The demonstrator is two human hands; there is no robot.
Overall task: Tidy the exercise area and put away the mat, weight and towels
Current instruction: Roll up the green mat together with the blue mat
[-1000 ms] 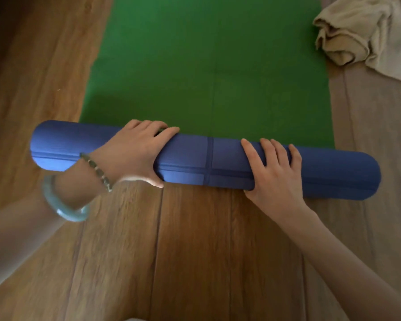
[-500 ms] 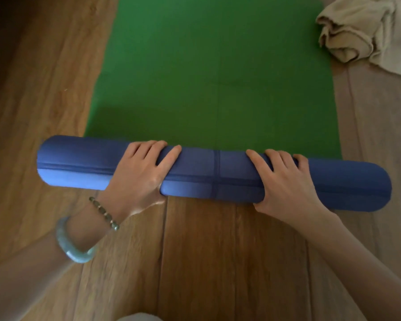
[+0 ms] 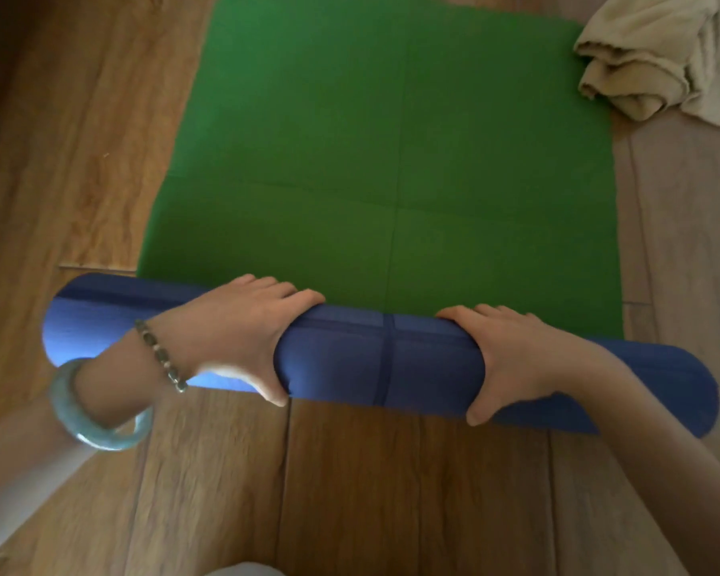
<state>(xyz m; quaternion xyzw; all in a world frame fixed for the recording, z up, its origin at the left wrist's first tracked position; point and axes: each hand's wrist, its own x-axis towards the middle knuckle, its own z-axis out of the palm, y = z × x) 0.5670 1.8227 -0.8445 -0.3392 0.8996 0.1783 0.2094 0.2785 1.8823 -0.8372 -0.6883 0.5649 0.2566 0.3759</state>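
Observation:
The exercise mat (image 3: 391, 160) lies on the wooden floor, green side up, with its near end wound into a thick blue roll (image 3: 374, 359) that runs across the view. My left hand (image 3: 242, 330) grips the roll left of its middle, fingers over the top and thumb at the near side. My right hand (image 3: 512, 359) grips it right of the middle in the same way. The far edge of the green sheet shows near the top of the view. A crumpled beige towel (image 3: 649, 56) lies on the floor past the mat's far right corner. No weight is in view.
Wooden floorboards (image 3: 350, 492) surround the mat on the left, right and near sides. A pale cloth edge shows at the bottom middle of the view. A bangle and a bead bracelet sit on my left wrist.
The roll has moved forward over the green sheet and grown thicker. My thumbs now wrap the near side of the roll. Less flat mat remains, and its far edge has come into view.

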